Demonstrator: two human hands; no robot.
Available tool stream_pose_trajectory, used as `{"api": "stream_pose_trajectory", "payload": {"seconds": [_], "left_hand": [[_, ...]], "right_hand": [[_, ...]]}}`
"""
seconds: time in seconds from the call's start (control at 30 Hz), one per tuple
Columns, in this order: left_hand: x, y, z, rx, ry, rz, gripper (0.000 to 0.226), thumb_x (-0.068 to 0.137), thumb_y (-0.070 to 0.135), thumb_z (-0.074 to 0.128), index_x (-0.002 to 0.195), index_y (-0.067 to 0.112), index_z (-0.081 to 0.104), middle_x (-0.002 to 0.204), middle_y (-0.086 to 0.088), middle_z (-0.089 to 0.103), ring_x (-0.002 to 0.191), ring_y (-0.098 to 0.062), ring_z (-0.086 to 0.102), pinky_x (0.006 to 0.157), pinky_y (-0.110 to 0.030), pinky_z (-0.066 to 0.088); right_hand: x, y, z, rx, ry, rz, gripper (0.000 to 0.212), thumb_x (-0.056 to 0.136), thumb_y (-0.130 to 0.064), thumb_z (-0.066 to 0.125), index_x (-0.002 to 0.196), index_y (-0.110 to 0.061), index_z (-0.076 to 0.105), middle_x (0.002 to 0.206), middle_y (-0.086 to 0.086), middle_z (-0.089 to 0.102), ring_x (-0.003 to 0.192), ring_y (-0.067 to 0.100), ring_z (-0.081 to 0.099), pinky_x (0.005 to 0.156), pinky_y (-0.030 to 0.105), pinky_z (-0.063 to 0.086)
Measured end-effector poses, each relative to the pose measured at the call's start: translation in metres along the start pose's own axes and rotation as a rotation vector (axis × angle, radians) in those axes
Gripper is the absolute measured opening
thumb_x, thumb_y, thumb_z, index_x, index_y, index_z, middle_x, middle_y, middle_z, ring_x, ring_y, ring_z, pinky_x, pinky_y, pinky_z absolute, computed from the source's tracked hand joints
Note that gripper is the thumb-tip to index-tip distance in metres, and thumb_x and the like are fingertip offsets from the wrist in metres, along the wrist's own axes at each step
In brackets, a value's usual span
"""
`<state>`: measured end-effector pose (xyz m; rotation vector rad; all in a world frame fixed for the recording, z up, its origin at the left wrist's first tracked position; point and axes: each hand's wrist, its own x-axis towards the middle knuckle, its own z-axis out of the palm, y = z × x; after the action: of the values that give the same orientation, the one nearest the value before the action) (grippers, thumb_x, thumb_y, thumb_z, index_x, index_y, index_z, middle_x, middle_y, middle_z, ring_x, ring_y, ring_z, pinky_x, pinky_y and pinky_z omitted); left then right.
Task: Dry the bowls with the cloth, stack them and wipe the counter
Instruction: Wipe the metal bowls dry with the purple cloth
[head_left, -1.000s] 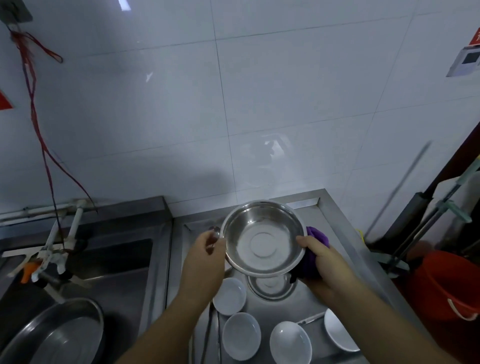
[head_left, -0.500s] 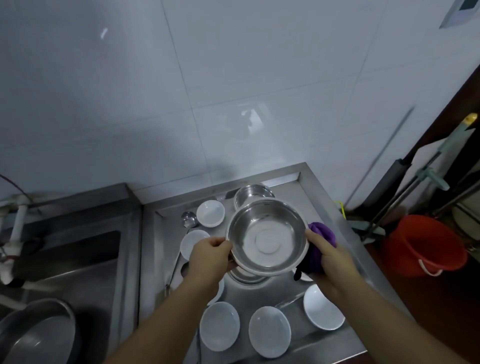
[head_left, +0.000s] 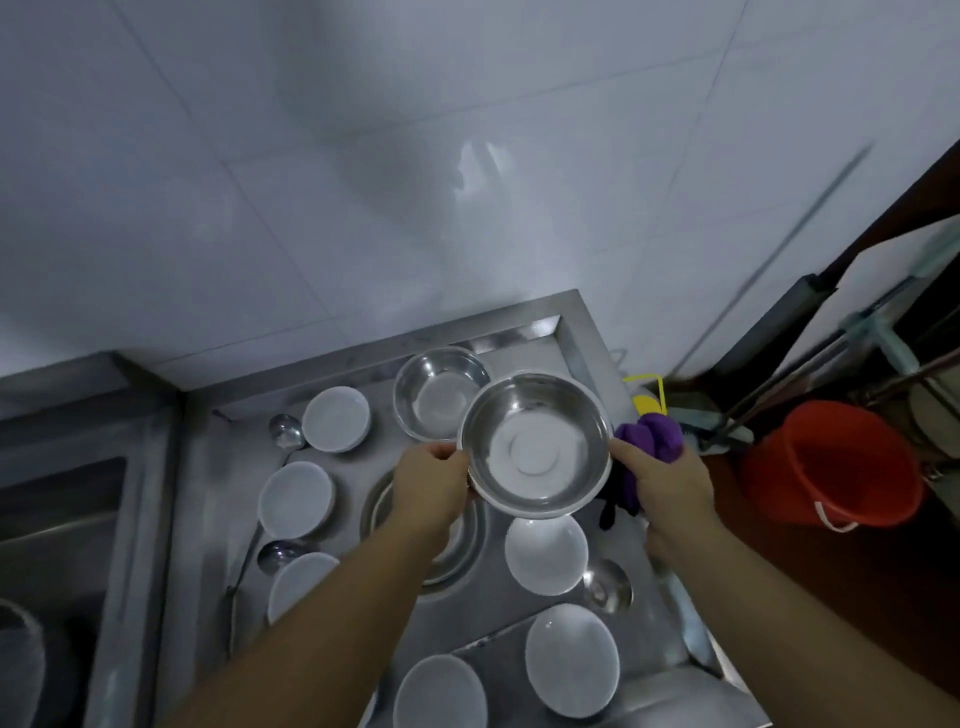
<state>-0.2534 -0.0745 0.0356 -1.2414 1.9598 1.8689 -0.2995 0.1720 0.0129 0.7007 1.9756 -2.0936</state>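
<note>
Steel bowl (head_left: 535, 446) has moved right, over second steel bowl (head_left: 441, 392); left hand (head_left: 431, 480) pinches rim, right hand (head_left: 670, 480) grips purple cloth (head_left: 649, 441), forefinger straight on rim. Stacking likely next.

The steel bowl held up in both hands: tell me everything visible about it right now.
The steel bowl is round, shiny metal with a flat circular base ring inside and looks empty. It is held above the counter, mouth tilted toward the camera. The left hand grips its left rim; the right hand, holding a purple cloth, touches its right rim. It partly overlaps a second steel bowl resting behind it.
</note>
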Motion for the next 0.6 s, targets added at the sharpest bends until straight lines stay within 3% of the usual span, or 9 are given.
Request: {"api": "stream_pose_trajectory", "payload": {"seconds": [0.07, 0.13, 0.27, 0.33, 0.43, 0.53, 0.6], "left_hand": [[0.015, -0.004, 0.017, 0.024, 0.022, -0.030, 0.012, 0.093, 0.009, 0.069, 0.091, 0.008, 0.080, 0.080, -0.012, 0.080, 0.073, -0.025, 0.079, 0.068, -0.036, 0.067], [0.031, -0.010, 0.032, 0.038, 0.048, -0.059, 0.010, 0.091, 0.011, 0.071, 0.087, 0.008, 0.080, 0.076, -0.009, 0.079, 0.067, -0.021, 0.077, 0.062, -0.032, 0.065], [0.061, -0.024, 0.053, 0.073, 0.078, -0.125, 0.009, 0.084, 0.022, 0.076, 0.083, 0.014, 0.080, 0.076, -0.004, 0.080, 0.080, -0.027, 0.079, 0.077, -0.044, 0.067], [0.073, -0.031, 0.060, 0.081, 0.095, -0.147, 0.008, 0.081, 0.021, 0.076, 0.086, 0.015, 0.079, 0.080, -0.006, 0.080, 0.086, -0.029, 0.078, 0.084, -0.049, 0.066], [0.088, -0.042, 0.070, 0.135, 0.086, -0.178, 0.007, 0.080, 0.017, 0.074, 0.081, 0.011, 0.078, 0.079, -0.011, 0.078, 0.082, -0.028, 0.075, 0.085, -0.054, 0.065], [0.098, -0.052, 0.081, 0.191, 0.109, -0.178, 0.013, 0.082, 0.013, 0.069, 0.084, 0.003, 0.077, 0.085, -0.024, 0.075, 0.071, -0.024, 0.063, 0.076, -0.048, 0.063], [0.103, -0.056, 0.086, 0.174, 0.105, -0.182, 0.017, 0.083, 0.012, 0.068, 0.090, -0.002, 0.075, 0.092, -0.029, 0.074, 0.072, -0.024, 0.061, 0.073, -0.047, 0.061]], "right_hand": [[0.023, 0.003, -0.004, -0.185, -0.007, -0.032, 0.055, 0.067, -0.022, 0.087, 0.073, -0.012, 0.033, 0.066, 0.000, 0.034, 0.064, 0.018, 0.034, 0.060, 0.032, 0.040], [0.043, 0.006, -0.007, -0.324, 0.034, -0.018, 0.053, 0.061, -0.033, 0.085, 0.070, -0.022, 0.034, 0.067, -0.005, 0.038, 0.067, 0.021, 0.041, 0.068, 0.039, 0.041], [0.072, 0.013, -0.008, -0.440, 0.085, -0.047, 0.042, 0.064, -0.038, 0.076, 0.074, -0.025, 0.038, 0.066, -0.005, 0.048, 0.063, 0.025, 0.053, 0.065, 0.039, 0.049], [0.083, 0.014, -0.010, -0.476, 0.107, -0.047, 0.033, 0.071, -0.037, 0.079, 0.082, -0.030, 0.049, 0.082, -0.001, 0.064, 0.078, 0.029, 0.066, 0.075, 0.048, 0.058], [0.098, 0.017, -0.012, -0.484, 0.029, -0.086, 0.033, 0.076, -0.026, 0.078, 0.082, -0.032, 0.046, 0.083, 0.009, 0.059, 0.077, 0.034, 0.062, 0.078, 0.056, 0.055], [0.103, 0.019, -0.010, -0.521, 0.048, -0.090, 0.036, 0.077, -0.031, 0.082, 0.088, -0.041, 0.049, 0.089, -0.007, 0.064, 0.082, 0.022, 0.066, 0.079, 0.043, 0.056], [0.104, 0.023, -0.006, -0.508, 0.047, -0.118, 0.045, 0.076, -0.024, 0.082, 0.079, -0.046, 0.043, 0.074, -0.021, 0.057, 0.070, 0.001, 0.058, 0.070, 0.030, 0.047]]}}
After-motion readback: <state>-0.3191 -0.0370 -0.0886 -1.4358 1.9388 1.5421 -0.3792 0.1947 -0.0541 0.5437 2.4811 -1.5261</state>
